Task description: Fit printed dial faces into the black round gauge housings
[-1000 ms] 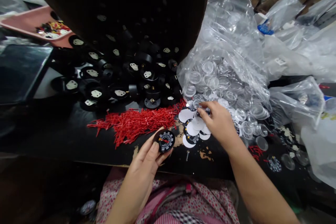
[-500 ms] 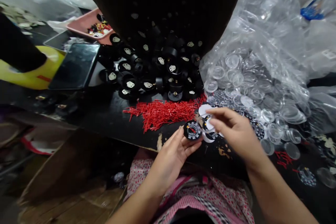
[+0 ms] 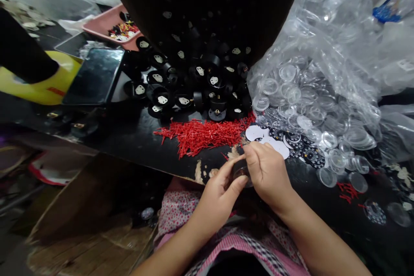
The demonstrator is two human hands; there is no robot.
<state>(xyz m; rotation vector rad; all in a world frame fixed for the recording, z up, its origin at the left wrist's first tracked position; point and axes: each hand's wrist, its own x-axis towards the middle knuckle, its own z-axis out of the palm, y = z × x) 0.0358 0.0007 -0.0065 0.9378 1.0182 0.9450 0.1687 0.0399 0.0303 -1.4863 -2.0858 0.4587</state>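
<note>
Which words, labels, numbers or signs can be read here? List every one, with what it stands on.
None can be read.
Dial discs: pale printed marks, too small to read.
Lone disc at the right: printed marks, too small.
Bag label: too blurred.
Yellow object: reddish mark, no legible letters.
Black round part in the left hand: no readable text shows.

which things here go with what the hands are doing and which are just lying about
Likely in use:
black case in the left hand
red needles
printed discs
clear lids
piled black cases

Probably just lying about:
dark screen
cardboard box
pink tray, less surely
</note>
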